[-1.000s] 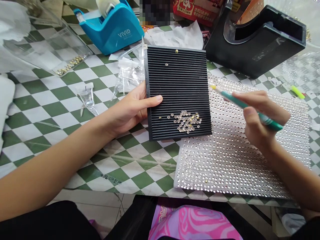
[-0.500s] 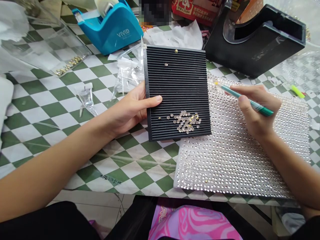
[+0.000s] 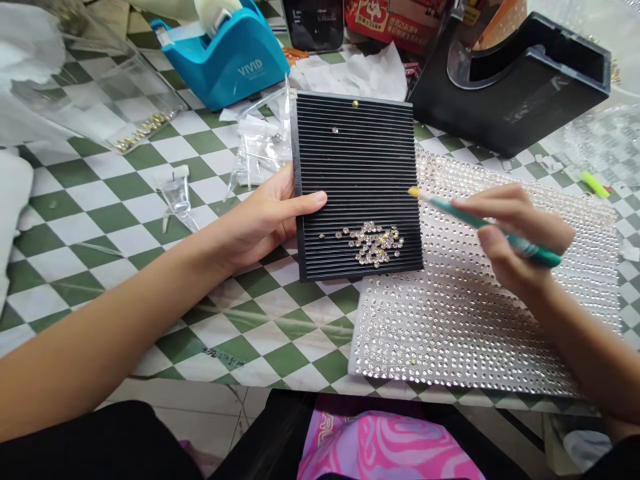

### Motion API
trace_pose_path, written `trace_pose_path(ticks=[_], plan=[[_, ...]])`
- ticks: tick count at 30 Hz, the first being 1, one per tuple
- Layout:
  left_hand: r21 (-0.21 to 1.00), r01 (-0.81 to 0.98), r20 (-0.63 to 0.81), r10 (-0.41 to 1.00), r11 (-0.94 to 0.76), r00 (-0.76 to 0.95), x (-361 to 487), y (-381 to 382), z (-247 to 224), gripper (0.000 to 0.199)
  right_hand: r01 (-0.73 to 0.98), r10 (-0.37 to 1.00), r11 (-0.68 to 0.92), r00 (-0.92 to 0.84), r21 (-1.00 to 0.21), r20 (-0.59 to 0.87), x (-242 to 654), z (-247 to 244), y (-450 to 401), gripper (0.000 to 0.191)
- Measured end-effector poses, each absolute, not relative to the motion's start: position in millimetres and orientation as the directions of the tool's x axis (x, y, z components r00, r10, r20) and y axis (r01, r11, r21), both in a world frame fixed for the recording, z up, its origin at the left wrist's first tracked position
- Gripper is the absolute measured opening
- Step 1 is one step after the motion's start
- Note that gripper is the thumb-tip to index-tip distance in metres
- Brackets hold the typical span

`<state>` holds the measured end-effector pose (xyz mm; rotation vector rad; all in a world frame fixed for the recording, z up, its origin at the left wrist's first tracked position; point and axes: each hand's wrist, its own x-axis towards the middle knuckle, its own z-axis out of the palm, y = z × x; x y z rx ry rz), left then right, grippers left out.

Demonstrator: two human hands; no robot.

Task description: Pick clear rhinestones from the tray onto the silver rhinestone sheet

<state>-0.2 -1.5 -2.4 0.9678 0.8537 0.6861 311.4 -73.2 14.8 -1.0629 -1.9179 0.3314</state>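
Observation:
My left hand (image 3: 265,220) grips a black ridged rhinestone tray (image 3: 356,167) by its left edge, with the thumb lying across the ridges. A loose cluster of small clear and gold rhinestones (image 3: 373,244) sits low on the tray, and a few strays lie near its top. My right hand (image 3: 515,230) pinches a teal pick pen (image 3: 487,227). Its yellow tip (image 3: 413,192) hovers at the tray's right edge, touching no stone that I can see. Below that hand lies a large sheet of rows of clear rhinestones (image 3: 480,327).
A blue VIVID tape dispenser (image 3: 225,63) and a black tape dispenser (image 3: 510,83) stand at the back. To the left are a clear plastic box (image 3: 95,100) holding gold studs and small plastic bags (image 3: 260,147), on a green-and-white checked tablecloth (image 3: 140,220).
My right hand has shifted, bringing the pen's yellow tip left and down to the tray's right edge. My left hand and the tray have barely moved.

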Motion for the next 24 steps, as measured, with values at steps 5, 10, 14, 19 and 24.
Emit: trace_pose_path(ticks=[5, 10, 14, 19, 24], plan=[[0.898, -0.135, -0.300, 0.807, 0.418, 0.509, 0.2, -1.3, -1.5, 0.060, 0.508, 0.765, 0.642, -0.468, -0.574, 0.442, 301.7, 21.9, -82.0, 0.051], [0.906, -0.127, -0.286, 0.806, 0.403, 0.518, 0.2, -2.0, -1.4, 0.066, 0.512, 0.766, 0.641, -0.476, -0.571, 0.432, 300.2, 17.6, -80.9, 0.043], [0.907, -0.138, -0.277, 0.811, 0.397, 0.515, -0.4, -2.1, -2.6, 0.060, 0.488, 0.752, 0.653, -0.502, -0.578, 0.426, 298.4, 15.3, -80.3, 0.046], [0.901, -0.147, -0.282, 0.809, 0.408, 0.516, 0.0, -1.5, -3.5, 0.056, 0.501, 0.766, 0.638, -0.493, -0.585, 0.414, 299.1, 14.1, -81.2, 0.045], [0.911, -0.111, -0.286, 0.805, 0.396, 0.520, 0.4, -1.3, -2.9, 0.064, 0.498, 0.776, 0.626, -0.476, -0.601, 0.414, 299.3, 15.9, -82.3, 0.048]])
